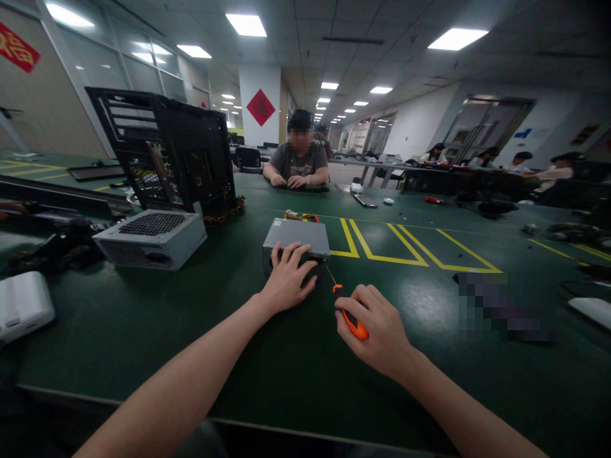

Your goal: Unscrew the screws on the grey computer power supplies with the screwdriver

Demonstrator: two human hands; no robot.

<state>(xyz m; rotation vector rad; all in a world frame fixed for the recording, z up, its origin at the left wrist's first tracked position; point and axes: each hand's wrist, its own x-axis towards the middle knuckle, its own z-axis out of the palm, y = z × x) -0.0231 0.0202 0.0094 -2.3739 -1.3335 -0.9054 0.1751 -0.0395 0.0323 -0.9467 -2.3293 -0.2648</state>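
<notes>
A grey metal computer power supply unit (298,233) stands on the green table in front of me, some coloured wires (301,217) showing behind it. My left hand (287,277) grips its near upper edge, fingers spread over the top and front face, so part of that face is hidden. A screwdriver (354,323) with an orange and black handle is in my right hand (377,324), fingers wrapped round it. Its thin shaft slants up and left, the tip at the unit's lower right front corner. Whether the tip sits in a screw I cannot tell.
A second power supply (157,238) and an open black computer case (167,149) stand to the left. A white device (23,305) lies at far left. Yellow tape (396,259) marks the table (267,381). Across it sits a person (300,156), beside a phone (365,200).
</notes>
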